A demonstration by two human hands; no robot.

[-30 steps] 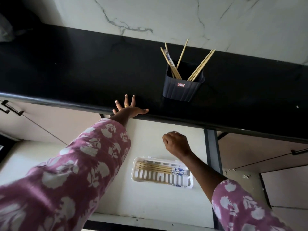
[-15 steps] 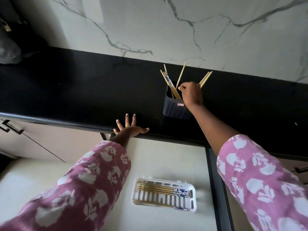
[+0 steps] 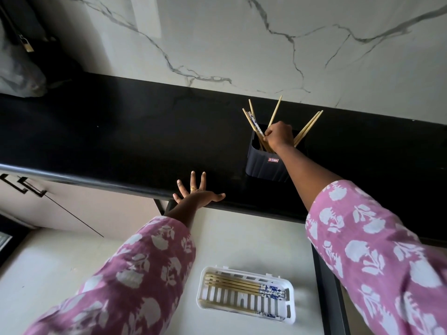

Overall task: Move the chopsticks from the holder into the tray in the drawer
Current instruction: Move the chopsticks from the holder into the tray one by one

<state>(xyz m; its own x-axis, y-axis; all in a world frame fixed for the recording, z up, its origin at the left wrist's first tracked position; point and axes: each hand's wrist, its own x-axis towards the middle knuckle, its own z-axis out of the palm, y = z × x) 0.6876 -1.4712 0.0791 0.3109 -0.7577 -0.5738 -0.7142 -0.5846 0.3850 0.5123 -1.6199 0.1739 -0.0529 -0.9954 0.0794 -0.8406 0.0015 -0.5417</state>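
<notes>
My right hand (image 3: 278,135) is at the mouth of the dark holder (image 3: 266,163), which stands on the black worktop (image 3: 121,141) near its front edge. The fingers are curled shut and appear to pinch one or more chopsticks (image 3: 252,122) low on the shaft, just above the holder rim; how many are caught, I cannot tell. Other sticks fan out to either side of the fist. My left hand (image 3: 197,195) lies flat with its fingers spread on the worktop edge, holding nothing.

Below, the white slotted tray (image 3: 289,310) sits in the open drawer (image 3: 242,238) with several chopsticks already lying lengthwise in it.

Handling: the sticks look light, thin and stiff, with a smooth finish that may slide in a loose grip. I judge a firm pinch near mid-length best, lifting straight up along the shaft so that neighbouring sticks are not dragged out or the holder tipped.
</notes>
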